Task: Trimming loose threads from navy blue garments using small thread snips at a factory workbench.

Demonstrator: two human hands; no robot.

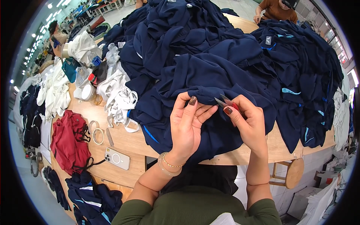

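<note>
A large heap of navy blue garments [221,56] covers the middle of the table in front of me. With thumb and fingers, my left hand [186,127] pinches a folded edge of the navy garment [204,93]. My right hand [247,119] is closed around a small pair of thread snips [224,103], red at the handle. Their two pointed metal blades are apart and point left, close to the fingertips of my left hand and the held edge. Whether a thread lies between the blades is too small to tell.
On the wooden table [127,141], left of the heap, lie a phone [117,159], tape rolls [98,136], a red bag [70,140] and white straps [122,98]. More navy garments [296,82] are piled right, before another person [277,11]. A wooden stool [295,173] stands below.
</note>
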